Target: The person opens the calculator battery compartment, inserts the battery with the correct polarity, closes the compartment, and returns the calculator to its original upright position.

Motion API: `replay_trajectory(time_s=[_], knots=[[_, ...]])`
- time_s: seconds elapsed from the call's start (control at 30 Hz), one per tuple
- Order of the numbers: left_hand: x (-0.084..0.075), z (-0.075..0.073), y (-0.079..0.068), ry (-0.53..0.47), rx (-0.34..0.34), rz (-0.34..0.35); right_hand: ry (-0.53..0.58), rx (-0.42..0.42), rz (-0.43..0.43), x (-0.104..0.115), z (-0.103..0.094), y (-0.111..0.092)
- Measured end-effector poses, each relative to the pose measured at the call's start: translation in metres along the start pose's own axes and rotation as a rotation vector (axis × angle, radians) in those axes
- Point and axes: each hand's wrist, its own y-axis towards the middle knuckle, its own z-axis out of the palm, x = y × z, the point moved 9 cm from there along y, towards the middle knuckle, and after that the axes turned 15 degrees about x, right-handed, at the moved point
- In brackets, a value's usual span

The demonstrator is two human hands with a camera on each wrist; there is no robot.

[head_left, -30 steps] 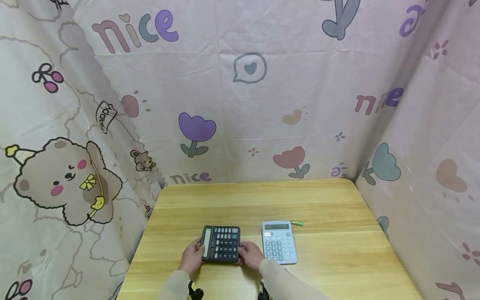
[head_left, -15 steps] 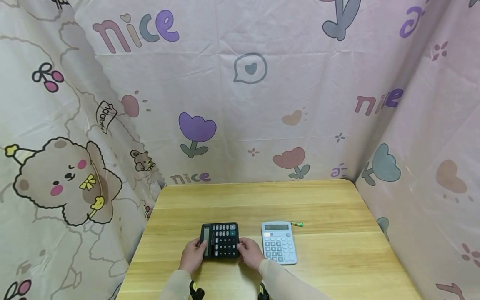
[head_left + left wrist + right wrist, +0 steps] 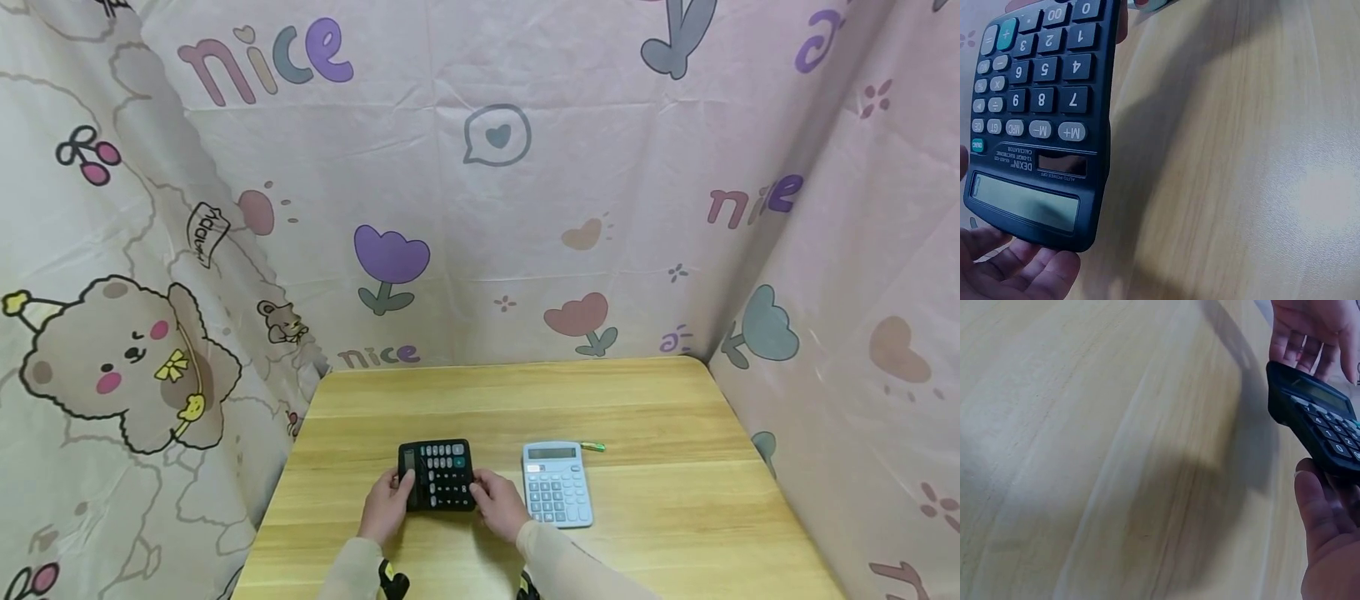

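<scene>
Both hands hold a black desk calculator by its two short ends, turned sideways with its display to the left. My left hand grips the display end, thumb on the front face. At the opposite end, near the number keys, my right hand pinches the edge, its fingers partly hidden underneath. In the left wrist view the keys and display of the calculator show plainly. The right wrist view has the calculator raised off the table, with a shadow below it.
A light blue calculator lies on the wooden table, just right of my right hand. Behind its top right corner is a small green object. Patterned curtains close off the back and both sides.
The black calculator has moved slightly farther from me and a little left, and its face tilts differently. Both hands keep their hold on it. The light blue calculator stays in place.
</scene>
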Motion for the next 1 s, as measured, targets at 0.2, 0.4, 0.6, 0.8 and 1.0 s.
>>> replay_trajectory(time_s=[0.2,0.4,0.6,0.8,1.0], knots=[[-0.004,-0.001,0.0,-0.004,0.02,-0.005,-0.059,-0.007,-0.004,0.006,-0.002,-0.001],[-0.007,0.001,0.001,-0.024,0.035,0.006,-0.079,-0.009,-0.014,0.01,-0.003,-0.002],[-0.01,-0.001,0.001,-0.037,0.029,0.021,-0.109,-0.014,-0.019,0.012,-0.004,-0.003],[-0.009,-0.002,0.0,-0.038,0.031,0.017,-0.168,-0.019,-0.037,0.015,-0.004,-0.004],[-0.01,-0.006,0.0,-0.044,0.018,0.023,-0.187,-0.018,-0.083,0.023,-0.005,-0.005]])
